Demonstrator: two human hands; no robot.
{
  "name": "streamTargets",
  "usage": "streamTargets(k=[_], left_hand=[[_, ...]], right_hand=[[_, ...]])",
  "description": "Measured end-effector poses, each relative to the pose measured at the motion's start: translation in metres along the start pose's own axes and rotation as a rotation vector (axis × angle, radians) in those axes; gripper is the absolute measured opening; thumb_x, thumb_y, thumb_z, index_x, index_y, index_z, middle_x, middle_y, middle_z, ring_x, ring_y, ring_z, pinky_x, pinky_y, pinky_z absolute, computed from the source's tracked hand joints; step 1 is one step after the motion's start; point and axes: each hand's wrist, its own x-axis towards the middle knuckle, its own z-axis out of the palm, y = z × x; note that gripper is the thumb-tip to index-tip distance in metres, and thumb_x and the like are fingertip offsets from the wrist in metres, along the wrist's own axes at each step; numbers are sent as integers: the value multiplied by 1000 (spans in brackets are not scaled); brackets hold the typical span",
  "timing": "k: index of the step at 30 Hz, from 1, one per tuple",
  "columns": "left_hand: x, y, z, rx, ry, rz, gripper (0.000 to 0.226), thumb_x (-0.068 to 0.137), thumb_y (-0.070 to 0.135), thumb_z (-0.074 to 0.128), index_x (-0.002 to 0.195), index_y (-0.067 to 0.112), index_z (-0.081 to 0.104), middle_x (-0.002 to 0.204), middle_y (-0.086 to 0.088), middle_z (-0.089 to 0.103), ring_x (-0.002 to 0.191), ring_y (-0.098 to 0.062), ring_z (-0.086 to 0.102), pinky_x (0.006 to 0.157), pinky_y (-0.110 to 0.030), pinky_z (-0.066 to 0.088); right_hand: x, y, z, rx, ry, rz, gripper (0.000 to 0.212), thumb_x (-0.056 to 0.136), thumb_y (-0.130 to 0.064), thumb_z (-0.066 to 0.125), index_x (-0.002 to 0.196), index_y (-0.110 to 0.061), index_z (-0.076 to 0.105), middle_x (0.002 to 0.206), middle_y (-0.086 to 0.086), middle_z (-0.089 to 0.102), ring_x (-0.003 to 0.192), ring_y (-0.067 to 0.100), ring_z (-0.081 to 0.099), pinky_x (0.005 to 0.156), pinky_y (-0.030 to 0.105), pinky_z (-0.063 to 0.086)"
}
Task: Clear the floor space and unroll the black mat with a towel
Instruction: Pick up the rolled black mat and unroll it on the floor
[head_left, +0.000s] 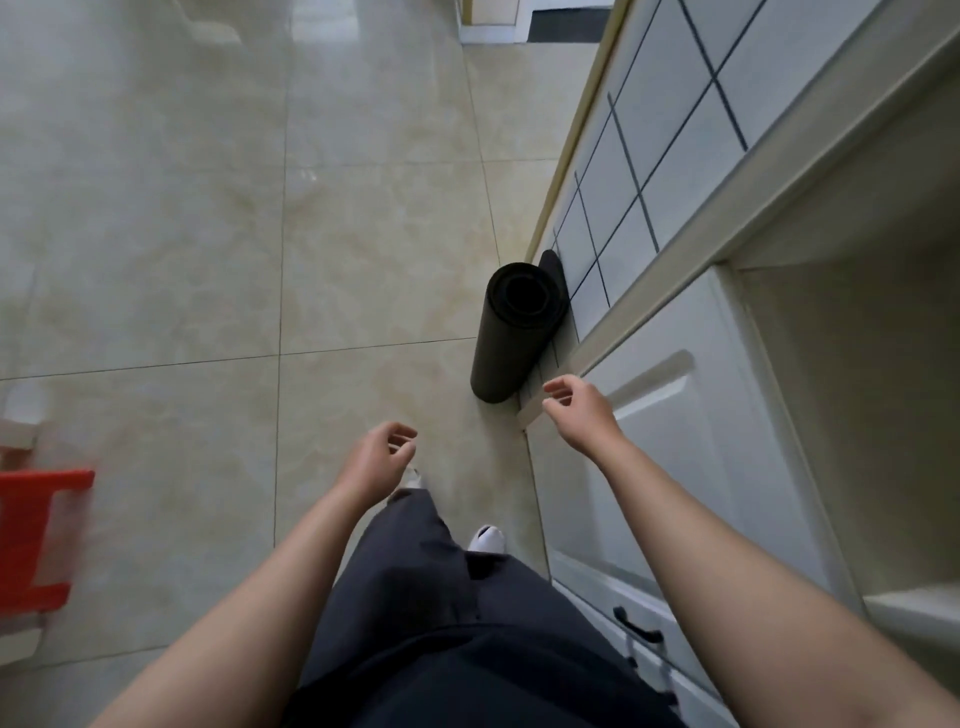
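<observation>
Mat (511, 353) upright; L hand (378, 461), R hand (579, 410) loose-curled

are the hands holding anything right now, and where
Nothing is held: left hand and right hand hang loosely curled, clear of the upright rolled black mat.

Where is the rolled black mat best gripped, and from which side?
Probably grip the black mat round its upper body, just below its open top end, coming from the floor side. It stands on end against the tiled wall, which blocks the far side; the empty right hand is nearest.
</observation>
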Motion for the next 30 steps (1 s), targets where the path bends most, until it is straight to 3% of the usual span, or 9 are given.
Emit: streamTargets(k=[8,16,22,30], left_hand=[[127,73,-14,-18,-68,48,23,94,13,53,115,7,62,107,-10,65,88,-17,58,75,-23,40],[234,112,-23,27,-142,76,26,92,11,52,117,8,61,105,-8,67,88,-20,60,72,-23,40],[293,106,-1,178,-268,132,37,92,17,55,128,9,54,122,-10,60,116,-25,54,95,-33,41],[354,127,46,145,-268,100,60,92,20,54,146,8,30,148,-13,36,134,-29,38,106,-39,35]], right_hand=[[103,-34,-12,56,14,125,35,88,-16,55,123,-12,56,126,10,56,110,23,56,87,23,37],[188,-62,-14,57,15,292,48,89,-18,56,135,-12,46,138,9,50,123,24,49,103,36,40],[252,-64,-7,46,53,390,57,90,-14,54,143,-11,35,148,10,38,134,25,39,109,36,34],[311,-38,8,-24,-6,493,69,89,-18,57,149,-13,24,154,9,31,139,28,34,112,42,34]])
